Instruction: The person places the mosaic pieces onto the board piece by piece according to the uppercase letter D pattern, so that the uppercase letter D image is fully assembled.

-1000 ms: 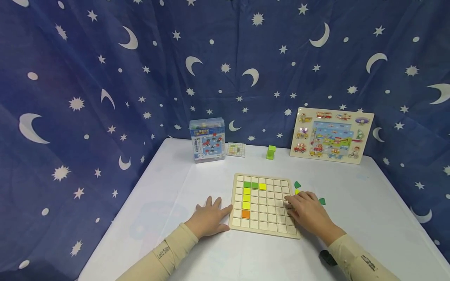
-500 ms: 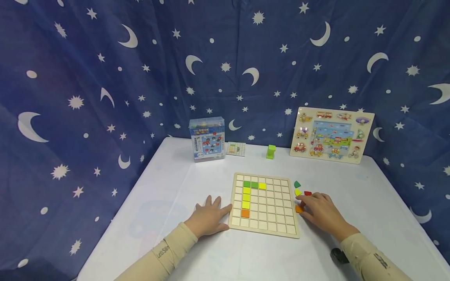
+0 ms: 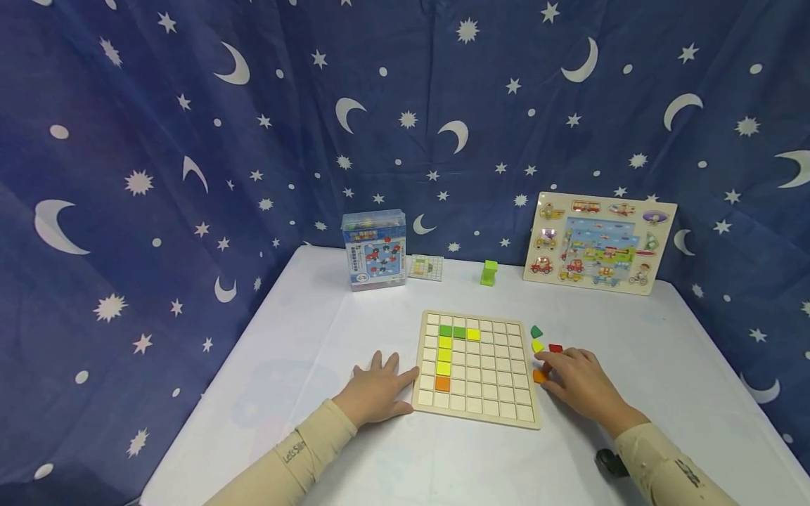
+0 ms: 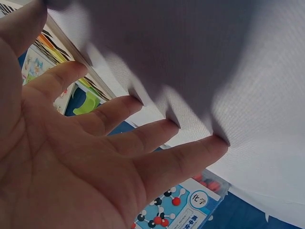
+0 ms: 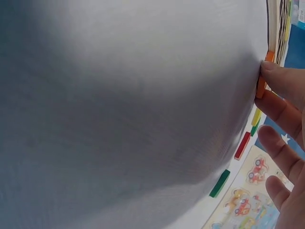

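Observation:
A wooden grid board [image 3: 474, 421] lies flat on the white table, with several green and yellow square tiles and one orange tile [image 3: 442, 384] set in its left and upper cells. My left hand [image 3: 372, 393] rests on the table with fingers spread, its index finger and thumb at the board's left edge. Beside the right edge, my right hand [image 3: 582, 385] pinches an orange piece [image 5: 261, 86] between thumb and index finger. Close to that hand lie a yellow piece [image 3: 537, 346], a red piece [image 3: 555, 348] and a dark green piece [image 3: 536, 331]. Another green piece [image 5: 219, 183] shows in the right wrist view.
Toward the back stand a clear box with a molecule picture [image 3: 377, 256], a bright green block [image 3: 489, 273] and a vehicle puzzle board [image 3: 598, 246]. A small grid card [image 3: 426, 268] is beside the box. A black object [image 3: 610, 462] sits near my right sleeve.
My right hand has moved right, from over the board's edge to the orange piece outside it, and pinches that piece. The red piece has come into sight. My left hand stays put.

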Demonstrator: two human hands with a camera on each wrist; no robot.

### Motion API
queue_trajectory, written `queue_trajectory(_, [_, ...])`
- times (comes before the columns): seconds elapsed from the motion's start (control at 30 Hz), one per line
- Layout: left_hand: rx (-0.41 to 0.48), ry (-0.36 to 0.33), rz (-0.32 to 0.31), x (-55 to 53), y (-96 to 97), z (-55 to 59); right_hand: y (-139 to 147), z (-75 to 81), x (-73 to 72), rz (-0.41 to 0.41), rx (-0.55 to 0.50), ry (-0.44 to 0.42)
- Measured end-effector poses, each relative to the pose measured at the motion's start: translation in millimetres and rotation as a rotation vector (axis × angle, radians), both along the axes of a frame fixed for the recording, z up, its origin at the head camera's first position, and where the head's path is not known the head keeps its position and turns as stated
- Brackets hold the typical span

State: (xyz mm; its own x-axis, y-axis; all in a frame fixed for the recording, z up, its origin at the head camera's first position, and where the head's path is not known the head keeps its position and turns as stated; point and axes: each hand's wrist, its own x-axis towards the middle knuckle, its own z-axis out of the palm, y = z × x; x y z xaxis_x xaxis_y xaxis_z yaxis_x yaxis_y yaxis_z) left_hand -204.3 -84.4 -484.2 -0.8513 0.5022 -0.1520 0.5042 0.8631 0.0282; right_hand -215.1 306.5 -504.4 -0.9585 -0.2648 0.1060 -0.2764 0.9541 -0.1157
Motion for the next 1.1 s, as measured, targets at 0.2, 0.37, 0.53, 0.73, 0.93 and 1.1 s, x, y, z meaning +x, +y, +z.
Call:
queue_trajectory(0.2, [0.005,0.003,-0.004,0.8,0.0,1.3,-1,6.7,1.1,-0.005,-0.001,0.015])
queue_trajectory(0.37, [-0.009,0.011,-0.001,0.3,0.0,0.5,-11,15.1,3.3,0.048,-0.038,0.078])
queue_trajectory(0.53, [-0.004,0.008,0.005,0.5,0.3,-0.5,-42,20.0,7.8,0.162,-0.020,0.150])
queue_trajectory(0.73, [0.005,0.008,0.005,0.3,-0.2,-1.7,-89,18.1,12.5,0.248,0.006,0.139])
queue_trajectory(0.93, [0.000,-0.004,0.010,-1.2,-0.3,-3.4,-119,11.0,9.3,0.300,-0.019,0.130])
queue_trajectory(1.1, [0.001,-0.018,0.016,-1.9,0.1,-4.2,-130,6.3,6.4,0.320,-0.026,0.122])
